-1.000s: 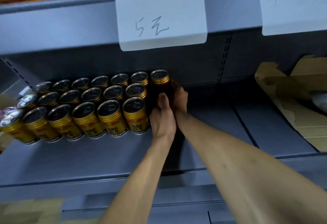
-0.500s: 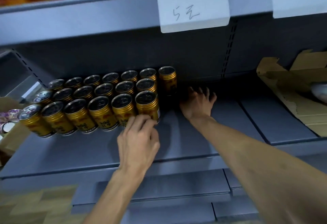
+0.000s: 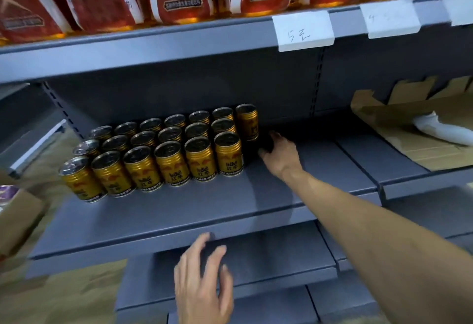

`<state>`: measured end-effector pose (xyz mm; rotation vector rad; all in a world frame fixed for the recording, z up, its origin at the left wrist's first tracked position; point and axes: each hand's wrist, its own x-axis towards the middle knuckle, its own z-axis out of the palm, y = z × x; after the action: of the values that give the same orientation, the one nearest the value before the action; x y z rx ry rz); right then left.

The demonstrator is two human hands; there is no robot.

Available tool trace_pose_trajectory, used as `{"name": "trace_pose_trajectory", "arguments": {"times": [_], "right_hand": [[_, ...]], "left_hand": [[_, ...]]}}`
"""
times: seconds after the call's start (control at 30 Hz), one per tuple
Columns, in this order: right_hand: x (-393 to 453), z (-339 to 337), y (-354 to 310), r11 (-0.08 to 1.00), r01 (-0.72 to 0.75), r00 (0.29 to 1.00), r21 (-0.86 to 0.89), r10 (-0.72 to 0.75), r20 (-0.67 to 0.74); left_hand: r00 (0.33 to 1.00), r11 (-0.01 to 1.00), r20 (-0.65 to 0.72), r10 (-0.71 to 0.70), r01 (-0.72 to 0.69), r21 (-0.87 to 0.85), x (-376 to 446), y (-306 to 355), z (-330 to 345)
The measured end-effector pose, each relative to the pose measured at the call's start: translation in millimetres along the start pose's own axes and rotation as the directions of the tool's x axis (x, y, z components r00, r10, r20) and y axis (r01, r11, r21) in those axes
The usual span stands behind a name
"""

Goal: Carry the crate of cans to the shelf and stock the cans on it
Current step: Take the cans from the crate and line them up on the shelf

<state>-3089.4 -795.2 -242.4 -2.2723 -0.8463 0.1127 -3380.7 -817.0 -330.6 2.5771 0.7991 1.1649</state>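
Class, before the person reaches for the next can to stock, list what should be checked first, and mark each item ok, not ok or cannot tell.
1. Left hand free, holding nothing: ok.
2. Right hand free, resting open on the shelf: ok.
3. Cans upright in rows: ok.
4. Last can standing upright at the back: ok.
5. Bare shelf space right of the rows: ok.
6. Crate within reach: cannot tell, not in view.

I see gold cans (image 3: pixel 163 152) in rows at the shelf's (image 3: pixel 179 211) left rear | my right hand (image 3: pixel 280 156) empty, fingers relaxed, just beside the last can (image 3: pixel 247 121) | my left hand (image 3: pixel 203 282) spread below the shelf's front edge, empty
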Motion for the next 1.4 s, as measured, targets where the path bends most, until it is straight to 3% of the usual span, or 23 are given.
{"name": "trace_pose_trajectory", "arguments": {"times": [0.13, 0.23, 0.3, 0.4, 0.53, 0.67, 0.9, 1.1, 1.2, 1.3, 1.4], "right_hand": [[15, 7, 0, 0.997, -0.073, 0.993, -0.029, 0.07, -0.094], [34, 11, -6, 0.997, -0.04, 0.99, -0.067, 0.031, -0.139], [43, 11, -12, 0.996, 0.023, 0.987, -0.083, -0.036, -0.157], [51, 22, -18, 0.989, 0.079, 0.986, -0.124, -0.096, -0.137], [68, 37, -23, 0.998, -0.002, 0.992, 0.067, 0.01, -0.127], [75, 42, -28, 0.972, -0.051, 0.976, 0.231, 0.098, -0.197], [75, 42, -22, 0.966, -0.021, 0.983, 0.256, 0.067, -0.171], [37, 42, -19, 0.961, -0.028, 0.979, 0.274, 0.082, -0.186], [-13, 34, -25, 0.985, 0.092, 0.948, 0.148, -0.041, -0.316], [-59, 32, -33, 0.967, 0.256, 0.859, 0.009, -0.224, -0.46], [-91, 40, -37, 0.961, 0.271, 0.856, -0.063, -0.27, -0.441]], "left_hand": [[0.985, 0.994, -0.163, -0.049, 0.064, 0.088, 41, -29, -16], [0.96, 0.956, -0.202, -0.192, 0.229, 0.183, 112, -40, -20], [0.956, 0.925, -0.171, -0.24, 0.278, 0.26, 153, -46, -18], [0.979, 0.884, -0.07, -0.194, 0.205, 0.42, 176, -58, -14], [0.991, 0.862, 0.044, -0.129, 0.089, 0.5, 181, -62, -4], [0.98, 0.845, 0.081, -0.184, 0.115, 0.522, 188, -62, 1], [0.977, 0.847, 0.076, -0.199, 0.133, 0.515, 189, -61, 6], [0.97, 0.907, 0.02, -0.241, 0.218, 0.36, 154, -42, 4], [0.957, 0.915, 0.047, -0.287, 0.26, 0.308, 103, -23, 4], [0.952, 0.924, 0.106, -0.287, 0.246, 0.292, 60, -21, 3], [0.953, 0.925, 0.162, -0.257, 0.194, 0.325, 39, -33, -5]]}}
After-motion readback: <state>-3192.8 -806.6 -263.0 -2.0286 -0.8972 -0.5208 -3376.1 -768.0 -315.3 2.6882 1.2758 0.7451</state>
